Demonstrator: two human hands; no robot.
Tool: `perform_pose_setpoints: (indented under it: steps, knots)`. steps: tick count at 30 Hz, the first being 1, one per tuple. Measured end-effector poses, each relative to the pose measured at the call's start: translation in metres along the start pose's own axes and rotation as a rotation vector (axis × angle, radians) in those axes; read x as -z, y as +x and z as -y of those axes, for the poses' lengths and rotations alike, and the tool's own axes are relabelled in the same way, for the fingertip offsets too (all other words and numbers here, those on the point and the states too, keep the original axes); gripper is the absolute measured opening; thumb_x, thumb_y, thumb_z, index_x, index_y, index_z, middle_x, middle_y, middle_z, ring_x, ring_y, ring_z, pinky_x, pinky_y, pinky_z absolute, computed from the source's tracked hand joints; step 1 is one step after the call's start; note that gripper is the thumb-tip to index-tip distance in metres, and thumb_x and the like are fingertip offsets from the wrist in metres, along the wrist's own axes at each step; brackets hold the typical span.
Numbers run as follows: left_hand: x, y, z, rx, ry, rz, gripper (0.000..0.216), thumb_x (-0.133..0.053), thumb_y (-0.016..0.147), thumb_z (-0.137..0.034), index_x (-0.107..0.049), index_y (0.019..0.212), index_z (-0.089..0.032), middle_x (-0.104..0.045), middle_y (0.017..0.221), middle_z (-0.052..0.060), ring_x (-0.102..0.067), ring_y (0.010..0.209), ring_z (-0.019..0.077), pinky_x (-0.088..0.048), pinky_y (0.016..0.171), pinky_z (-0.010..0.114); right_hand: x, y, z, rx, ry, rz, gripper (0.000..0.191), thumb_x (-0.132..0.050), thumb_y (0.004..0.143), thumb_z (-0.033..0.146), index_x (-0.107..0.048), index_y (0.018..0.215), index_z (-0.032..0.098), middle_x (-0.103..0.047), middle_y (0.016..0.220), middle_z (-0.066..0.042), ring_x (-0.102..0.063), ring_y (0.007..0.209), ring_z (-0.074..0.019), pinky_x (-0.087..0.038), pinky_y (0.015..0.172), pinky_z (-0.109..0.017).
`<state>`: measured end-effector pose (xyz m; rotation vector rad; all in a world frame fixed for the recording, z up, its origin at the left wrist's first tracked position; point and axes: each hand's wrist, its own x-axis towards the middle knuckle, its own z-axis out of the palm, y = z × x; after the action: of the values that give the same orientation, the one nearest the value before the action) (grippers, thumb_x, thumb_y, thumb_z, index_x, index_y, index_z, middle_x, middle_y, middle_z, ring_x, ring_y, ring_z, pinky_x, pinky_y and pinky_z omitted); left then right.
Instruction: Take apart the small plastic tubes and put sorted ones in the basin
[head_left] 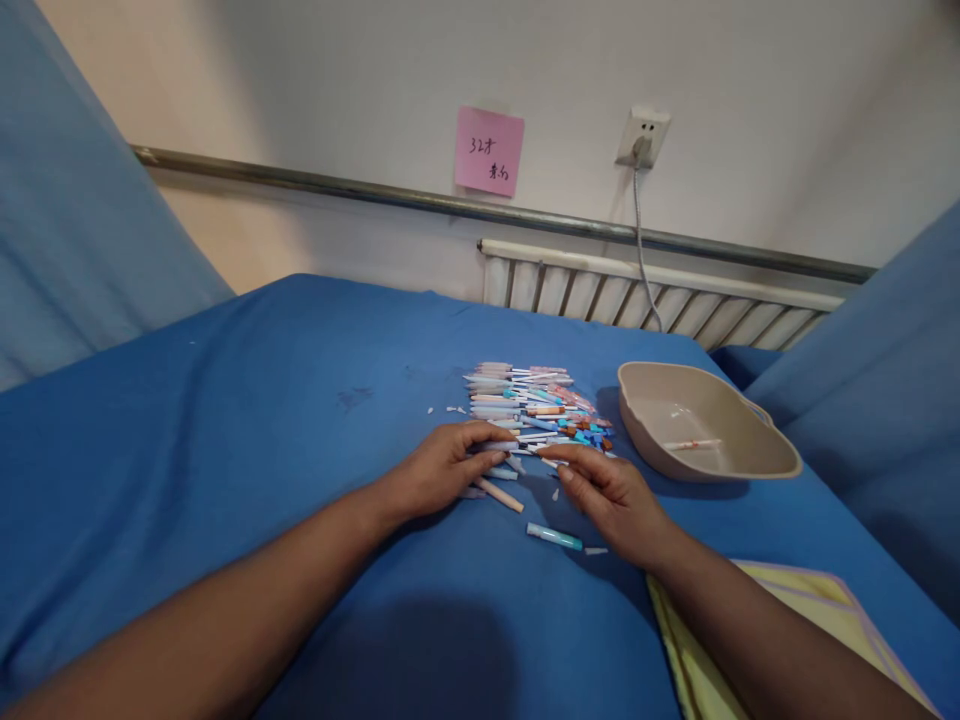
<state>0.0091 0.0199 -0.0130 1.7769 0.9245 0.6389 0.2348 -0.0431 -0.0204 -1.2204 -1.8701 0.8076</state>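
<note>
My left hand (457, 462) is closed on a pale pen barrel (501, 445) at the near side of a pile of pen parts (525, 400). Thumb and fingers of my right hand (611, 497) pinch a thin white pen refill (553, 462), just right of that barrel. Between the hands the two ends lie close; I cannot tell whether they touch. A peach pen barrel (501, 495) and a light blue one (502, 473) lie beside my left fingers. Nearer to me are a teal pen barrel (553, 537) and a small white tip (596, 551).
A beige plastic basin (709, 400) holding one pen (691, 444) stands to the right. A yellow cloth (810, 600) lies under my right forearm. Behind the blue-covered table (337, 350) are a radiator (592, 290), a rail (360, 188) and a plugged-in cord (641, 250).
</note>
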Motion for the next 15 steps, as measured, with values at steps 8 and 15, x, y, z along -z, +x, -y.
perform_pose_setpoints:
  steps: [8,15]
  knots:
    - [0.0031,0.0014,0.0031,-0.326,0.487,0.001,0.024,-0.051,0.091,-0.023,-0.066,0.109,-0.021,-0.066,0.107,0.006,-0.057,0.102,0.0193,-0.043,0.092,0.031,-0.0004,-0.0005,-0.0009,0.086,-0.062,0.033,0.029,-0.044,0.092,0.022,-0.062,0.116,0.02,-0.068,0.093,-0.005,-0.063,0.095,-0.0177,-0.046,0.082,-0.028]
    - [0.0008,-0.0011,-0.0015,-0.371,0.584,0.044,0.024,-0.048,0.093,-0.025,-0.062,0.112,-0.021,-0.066,0.102,0.005,-0.057,0.099,0.0186,-0.042,0.09,0.031,-0.0012,-0.0012,-0.0036,0.108,-0.137,0.078,0.03,-0.045,0.092,0.02,-0.062,0.115,0.026,-0.07,0.102,-0.003,-0.065,0.093,-0.0169,-0.047,0.081,-0.028]
